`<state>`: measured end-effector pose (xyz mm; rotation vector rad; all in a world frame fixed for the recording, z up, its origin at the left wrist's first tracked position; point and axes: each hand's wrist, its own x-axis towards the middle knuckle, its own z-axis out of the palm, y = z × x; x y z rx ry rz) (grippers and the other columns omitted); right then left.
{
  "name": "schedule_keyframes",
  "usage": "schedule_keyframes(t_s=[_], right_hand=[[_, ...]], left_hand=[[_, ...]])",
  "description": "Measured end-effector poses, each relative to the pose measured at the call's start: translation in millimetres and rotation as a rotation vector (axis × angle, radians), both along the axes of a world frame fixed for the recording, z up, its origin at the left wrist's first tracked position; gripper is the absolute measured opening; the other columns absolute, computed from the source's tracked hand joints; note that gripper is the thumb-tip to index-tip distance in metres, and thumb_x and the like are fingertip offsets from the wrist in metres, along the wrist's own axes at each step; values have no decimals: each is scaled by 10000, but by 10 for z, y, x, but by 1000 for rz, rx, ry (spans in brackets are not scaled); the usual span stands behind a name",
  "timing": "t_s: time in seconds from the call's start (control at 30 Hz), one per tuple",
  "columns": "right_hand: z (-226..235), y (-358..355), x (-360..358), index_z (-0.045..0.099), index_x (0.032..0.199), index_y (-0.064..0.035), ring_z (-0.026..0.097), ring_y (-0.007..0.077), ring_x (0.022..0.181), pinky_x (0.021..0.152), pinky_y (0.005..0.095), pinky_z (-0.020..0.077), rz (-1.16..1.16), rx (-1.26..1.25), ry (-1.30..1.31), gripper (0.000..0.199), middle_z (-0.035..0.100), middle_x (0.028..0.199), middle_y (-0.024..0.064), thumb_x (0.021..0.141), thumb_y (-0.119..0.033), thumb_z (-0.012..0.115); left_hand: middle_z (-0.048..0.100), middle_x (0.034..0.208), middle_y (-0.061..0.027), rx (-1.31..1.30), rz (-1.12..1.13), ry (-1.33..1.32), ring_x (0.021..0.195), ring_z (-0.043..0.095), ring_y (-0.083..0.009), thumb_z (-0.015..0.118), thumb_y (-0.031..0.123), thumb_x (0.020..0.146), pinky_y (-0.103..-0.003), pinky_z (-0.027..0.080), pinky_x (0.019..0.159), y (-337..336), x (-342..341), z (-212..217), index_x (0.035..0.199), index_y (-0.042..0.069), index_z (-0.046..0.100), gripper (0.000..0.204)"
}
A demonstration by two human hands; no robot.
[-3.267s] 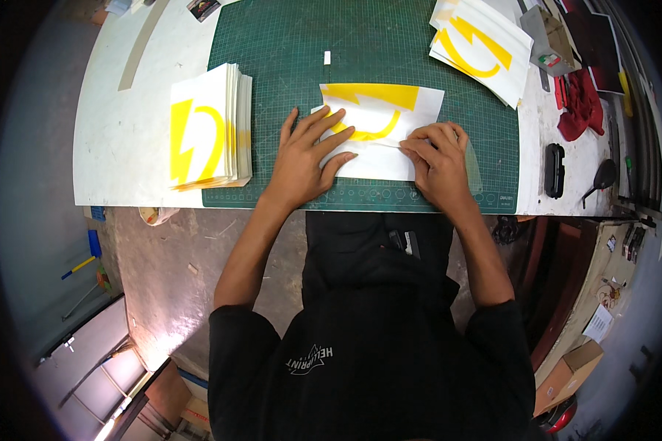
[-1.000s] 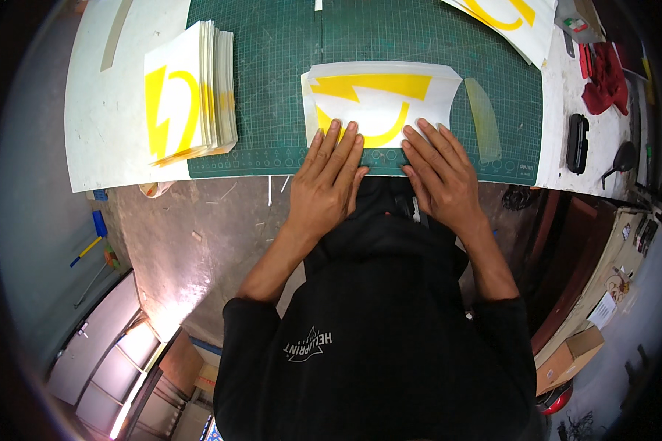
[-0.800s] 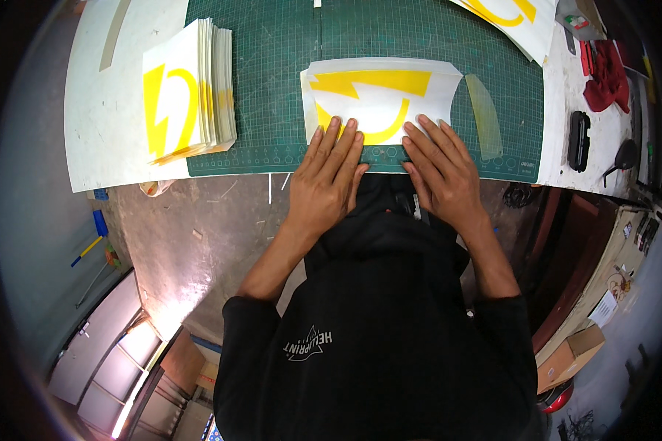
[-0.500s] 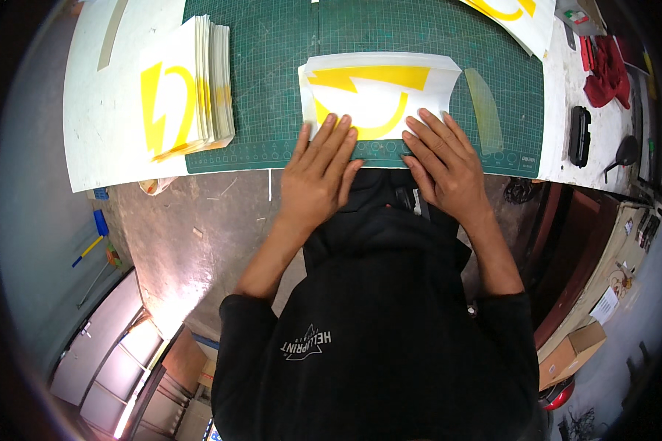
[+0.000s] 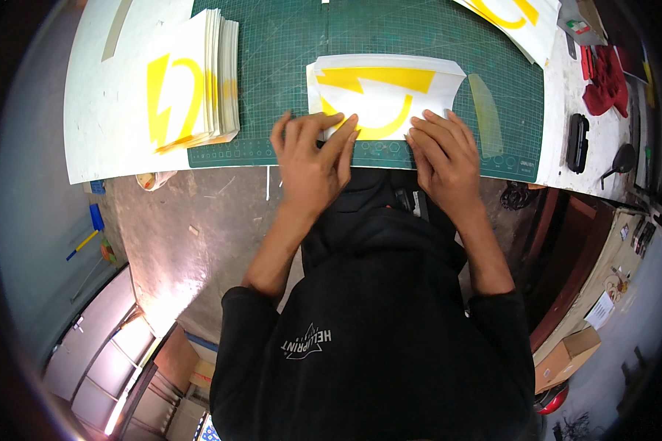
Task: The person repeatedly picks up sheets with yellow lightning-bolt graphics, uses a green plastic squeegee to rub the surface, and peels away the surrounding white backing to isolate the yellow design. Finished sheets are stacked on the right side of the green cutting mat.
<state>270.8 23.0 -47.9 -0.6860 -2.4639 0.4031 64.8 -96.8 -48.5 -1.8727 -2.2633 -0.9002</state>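
White and yellow, a printed sheet (image 5: pixel 381 104) is lying on the green cutting mat (image 5: pixel 272 81) near the table's (image 5: pixel 107 121) front edge in the head view. The left hand (image 5: pixel 309 154) is curling narrowly over its near left corner, covering part of the yellow print; the right hand (image 5: pixel 449 151) is touching its near right part. Whether the hands are pinching the paper cannot be told, the thumb tips being hard to make out. The upper border is cutting off the far-right pile (image 5: pixel 531 35).
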Motion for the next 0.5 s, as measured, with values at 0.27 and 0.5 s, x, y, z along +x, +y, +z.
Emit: schedule_keyframes(t_s=[0.27,0.5], right_hand=[[105,-33,-303,772,1215,-195,581,258,1050,1114,582,350,-33,8,-97,338,576,1031,70,879,-171,810],[128,202,400,827,1184,-254,563,238,1056,1018,501,325,-225,20,-166,336,600,1034,48,855,-196,860]], left_hand=[[683,1115,-55,1,17,-64,1079,576,-251,851,154,841,-454,364,1027,-12,-108,46,1107,194,858,269],[685,1131,-61,-18,9,-48,1071,563,-243,847,158,854,-418,351,996,-24,-124,66,1122,197,859,272]])
